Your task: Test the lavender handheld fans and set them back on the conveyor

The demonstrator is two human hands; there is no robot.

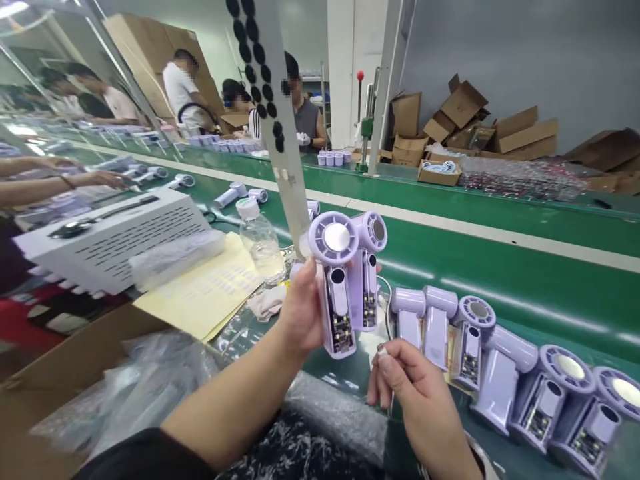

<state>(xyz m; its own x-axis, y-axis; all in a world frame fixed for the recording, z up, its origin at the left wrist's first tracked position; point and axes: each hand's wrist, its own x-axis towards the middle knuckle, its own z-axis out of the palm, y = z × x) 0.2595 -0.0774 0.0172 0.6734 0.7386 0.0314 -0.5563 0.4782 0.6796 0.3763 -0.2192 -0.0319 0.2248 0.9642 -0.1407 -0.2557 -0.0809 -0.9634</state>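
My left hand point(300, 313) is closed around lilac handheld fans, held upright in front of me. The nearer handheld fan point(340, 293) has an uncovered handle that bares its circuit board, with a silver disc in its round head. Just behind it is a second handheld fan point(370, 280), likewise with its board exposed. Lower and to the right, my right hand point(417, 383) pinches the small plug of a white cable point(389, 303) between thumb and fingertips. The plug is apart from the fans, close below their handles.
To the right lies a row of several lilac fans point(473, 353). A plastic bottle point(263, 243), yellow paper point(215, 287) and a white slotted metal box point(130, 233) stand left. Bags fill a carton point(65, 340). A metal post point(285, 153) rises ahead by the green belt point(450, 247); co-workers sit beyond.
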